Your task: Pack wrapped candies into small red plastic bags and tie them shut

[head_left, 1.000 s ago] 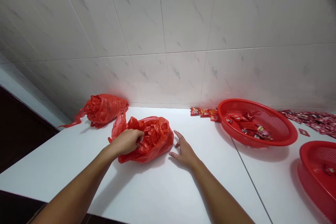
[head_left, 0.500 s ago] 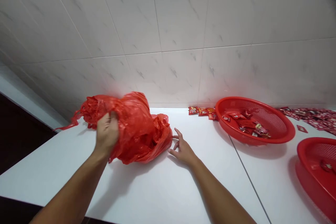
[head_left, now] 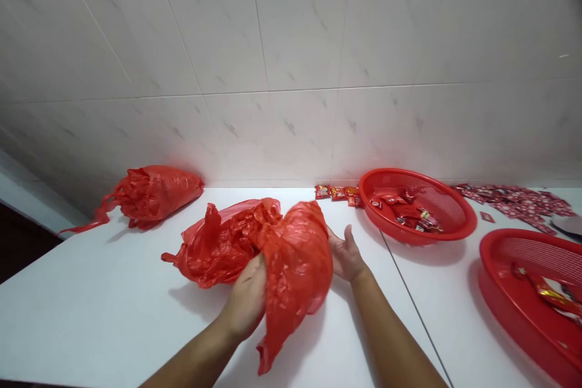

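My left hand (head_left: 248,297) is closed on the gathered part of a red plastic bag (head_left: 302,260), whose loose corner hangs down toward the table's front. Against the bag's right side is my right hand (head_left: 348,254), open, thumb raised and apart; its fingertips are partly hidden behind the plastic. Just left of the held bag, a crumpled red plastic bag (head_left: 213,248) rests on the white table, its handles sticking up and out. Whether the two bags are joined I cannot tell.
A tied red bag bundle (head_left: 159,197) lies by the wall at the left. Two red plastic baskets (head_left: 459,227) (head_left: 500,291) with small packets stand on the right. Red snack packets (head_left: 337,193) line the wall, and many small sachets (head_left: 513,201) spread behind the baskets.
My left hand has swung right and nearer with the bag, turning it over. My right hand has come up against its right side. The view has shifted right.
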`<action>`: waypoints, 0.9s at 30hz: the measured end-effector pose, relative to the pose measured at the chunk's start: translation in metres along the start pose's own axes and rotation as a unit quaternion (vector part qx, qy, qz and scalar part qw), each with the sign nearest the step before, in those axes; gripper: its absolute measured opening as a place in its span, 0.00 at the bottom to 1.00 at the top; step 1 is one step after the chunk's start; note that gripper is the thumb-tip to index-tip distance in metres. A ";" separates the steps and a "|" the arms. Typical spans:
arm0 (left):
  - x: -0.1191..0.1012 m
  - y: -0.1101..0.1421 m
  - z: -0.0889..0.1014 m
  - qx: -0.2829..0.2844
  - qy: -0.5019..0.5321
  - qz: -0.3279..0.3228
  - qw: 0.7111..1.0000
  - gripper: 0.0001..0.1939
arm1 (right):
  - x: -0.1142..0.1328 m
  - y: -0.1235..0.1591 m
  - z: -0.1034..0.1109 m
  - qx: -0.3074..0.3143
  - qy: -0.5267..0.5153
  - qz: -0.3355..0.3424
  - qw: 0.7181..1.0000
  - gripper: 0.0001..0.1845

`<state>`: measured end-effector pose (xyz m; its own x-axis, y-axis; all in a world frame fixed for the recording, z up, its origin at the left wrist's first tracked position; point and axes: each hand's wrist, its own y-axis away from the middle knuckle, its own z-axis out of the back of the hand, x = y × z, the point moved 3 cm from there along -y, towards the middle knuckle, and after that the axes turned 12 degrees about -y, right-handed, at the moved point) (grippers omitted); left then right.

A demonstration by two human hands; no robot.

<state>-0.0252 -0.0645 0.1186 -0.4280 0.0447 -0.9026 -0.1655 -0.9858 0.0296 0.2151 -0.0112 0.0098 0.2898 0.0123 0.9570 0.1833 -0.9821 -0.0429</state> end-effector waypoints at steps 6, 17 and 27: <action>0.027 -0.036 -0.048 0.171 0.067 0.000 0.983 0.35 | 0.003 0.045 0.030 0.115 -0.160 -0.070 0.978 0.62; 0.097 -0.103 0.054 0.009 -0.361 0.004 0.932 0.30 | -0.018 0.029 0.060 -0.068 -0.305 -0.053 0.948 0.57; 0.081 -0.057 -0.047 0.014 -0.350 -0.087 0.933 0.50 | -0.008 0.030 0.053 -0.030 -0.263 -0.057 0.963 0.63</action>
<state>-0.0088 -0.0122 0.0234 -0.8663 0.3075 -0.3936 -0.3052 -0.9497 -0.0703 0.2685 -0.0308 -0.0143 0.7089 0.1993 0.6766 0.1927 -0.9775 0.0860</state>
